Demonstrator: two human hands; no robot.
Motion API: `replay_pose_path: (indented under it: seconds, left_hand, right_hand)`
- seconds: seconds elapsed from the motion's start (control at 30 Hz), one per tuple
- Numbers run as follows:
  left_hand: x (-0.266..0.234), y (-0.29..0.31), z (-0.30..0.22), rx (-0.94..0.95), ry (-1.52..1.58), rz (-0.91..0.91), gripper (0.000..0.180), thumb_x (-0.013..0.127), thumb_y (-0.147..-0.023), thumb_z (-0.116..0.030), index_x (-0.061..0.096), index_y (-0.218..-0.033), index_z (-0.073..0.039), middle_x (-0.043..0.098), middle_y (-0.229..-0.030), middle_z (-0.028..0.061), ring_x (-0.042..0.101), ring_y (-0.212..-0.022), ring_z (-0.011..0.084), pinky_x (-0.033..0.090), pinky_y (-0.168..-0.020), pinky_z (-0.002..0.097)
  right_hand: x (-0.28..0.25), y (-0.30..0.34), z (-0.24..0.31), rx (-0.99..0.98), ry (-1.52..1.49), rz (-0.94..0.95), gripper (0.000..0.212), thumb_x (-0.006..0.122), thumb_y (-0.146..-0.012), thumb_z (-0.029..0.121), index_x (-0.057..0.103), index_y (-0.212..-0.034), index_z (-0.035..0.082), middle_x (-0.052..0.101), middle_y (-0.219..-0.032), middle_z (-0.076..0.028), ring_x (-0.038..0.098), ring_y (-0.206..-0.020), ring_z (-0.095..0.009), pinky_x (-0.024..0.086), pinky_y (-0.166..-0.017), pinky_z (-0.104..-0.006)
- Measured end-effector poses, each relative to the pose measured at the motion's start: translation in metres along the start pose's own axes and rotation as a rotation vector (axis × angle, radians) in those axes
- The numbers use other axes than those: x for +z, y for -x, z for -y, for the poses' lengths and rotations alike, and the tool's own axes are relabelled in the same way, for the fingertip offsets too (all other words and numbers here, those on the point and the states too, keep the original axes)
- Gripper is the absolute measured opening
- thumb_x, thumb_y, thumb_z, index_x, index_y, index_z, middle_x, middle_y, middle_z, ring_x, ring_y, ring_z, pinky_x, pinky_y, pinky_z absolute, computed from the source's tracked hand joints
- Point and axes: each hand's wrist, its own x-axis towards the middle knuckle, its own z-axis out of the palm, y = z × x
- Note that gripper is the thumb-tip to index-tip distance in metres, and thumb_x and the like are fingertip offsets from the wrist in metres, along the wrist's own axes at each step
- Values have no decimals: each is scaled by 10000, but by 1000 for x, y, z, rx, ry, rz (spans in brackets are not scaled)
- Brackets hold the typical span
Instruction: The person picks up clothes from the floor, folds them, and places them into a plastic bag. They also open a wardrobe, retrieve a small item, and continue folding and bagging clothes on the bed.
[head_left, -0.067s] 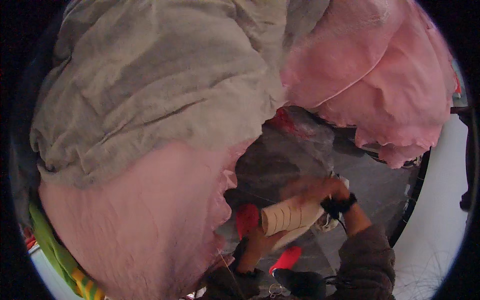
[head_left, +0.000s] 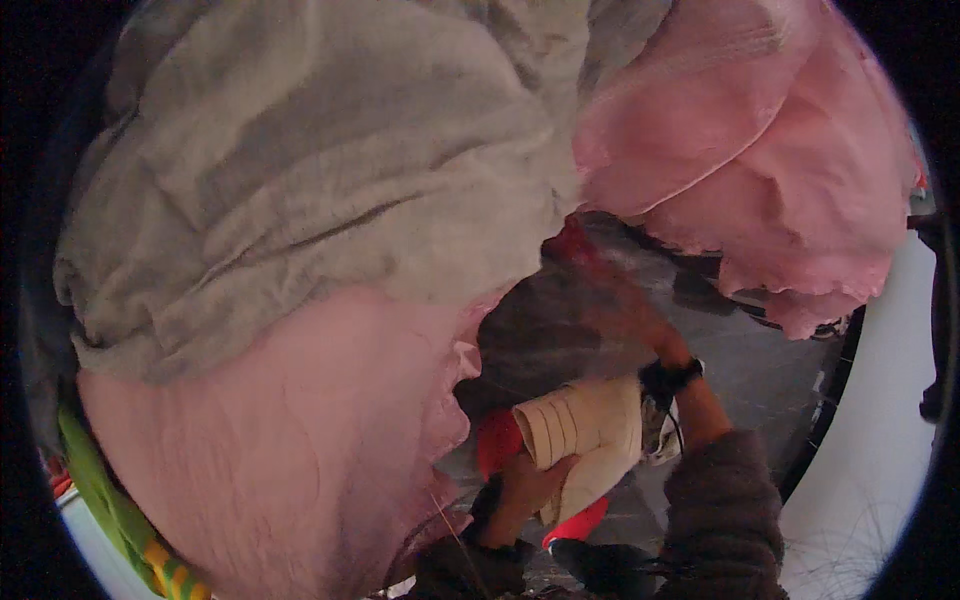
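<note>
My left hand (head_left: 530,487) is closed around the lower left of a beige folded cloth (head_left: 596,430), which has several dark stitched lines along one end. The cloth's kind I cannot make out. My right hand (head_left: 632,312), smeared by motion, is stretched out beyond the cloth and off it, close to a dark red thing (head_left: 572,243) at the edge of the bedding. Whether its fingers are closed does not show. A black band (head_left: 672,377) circles the right wrist.
Grey-beige bedding (head_left: 330,170) lies over a pink sheet (head_left: 260,450) at the left. More pink fabric (head_left: 800,190) hangs at the far right. Red footwear (head_left: 497,442) shows on the dark floor (head_left: 745,390) below my hands. A white surface (head_left: 865,400) rises along the right.
My right hand has moved off the beige cloth, up and away toward the dark red thing. More of the cloth now shows, and my left hand keeps hold of it.
</note>
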Motion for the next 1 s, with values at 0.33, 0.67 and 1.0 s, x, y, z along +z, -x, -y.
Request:
replay_pose_path:
  seconds: [0.33,0.67,1.0]
  left_hand:
    - [-10,2,2,-33,-533,-419,749,780,-763,-385,467,-1340,-25,666,-1072,229,644,-981,412,504,-810,477]
    - [24,54,21,56,-509,-156,407,729,-819,-340,662,-1070,-26,676,-929,215,663,-851,374,511,-724,461]
    - [39,258,-71,721,-449,67,522,701,-748,-58,578,-1254,-92,588,-1164,147,541,-1122,386,480,-903,478]
  right_hand:
    - [257,28,-60,78,76,-302,395,534,-940,300,526,-1250,56,592,-1170,-144,576,-1038,-333,458,-886,-448]
    - [160,243,68,419,-773,316,512,541,-960,468,574,-1239,40,631,-1057,-32,573,-925,-141,486,-776,-298]
    - [70,384,224,291,-1017,86,768,766,-830,225,310,-1425,58,473,-1340,-87,502,-1183,-217,457,-979,-357]
